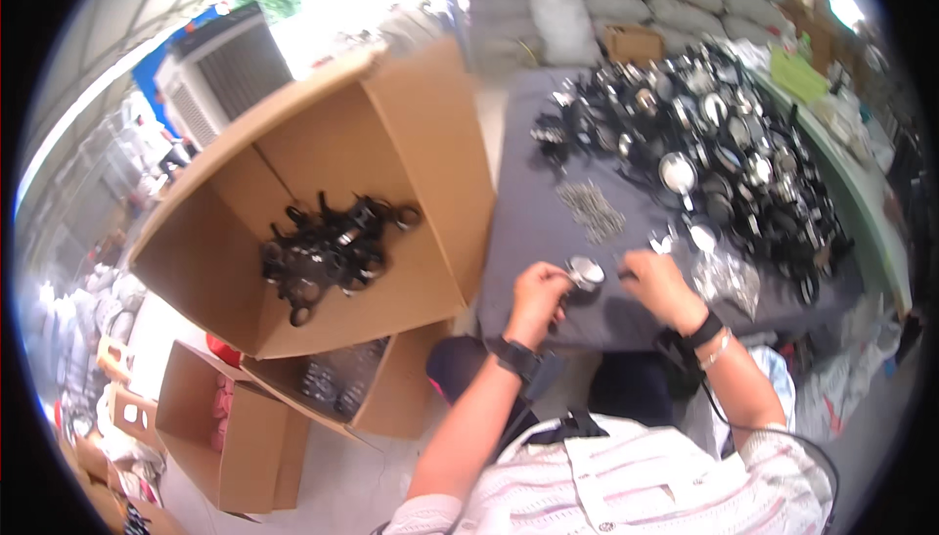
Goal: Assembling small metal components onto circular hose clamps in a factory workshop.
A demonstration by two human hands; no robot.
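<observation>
Left hand (541, 300) is over the near edge of the table (523, 168), fingers closed in a pinch on a round part (586, 272). Part sits just past the left fingertips, gripped at its left side, shiny face up. Can't tell if its underside touches the table. Right hand (663, 288) also over the near edge of the table, to the right of the part and apart from it. Its fingers are curled in, tips near each other; can't tell if they have hold of anything.

Small metal pieces (593, 211) lie in a patch mid-table. Clear bag (726, 284) at the table's near right, beside the right hand. Heap (724, 158) of black and silver parts covers the table's far and right side. Left of the table: big box (440, 134), open, black parts (328, 251) inside.
</observation>
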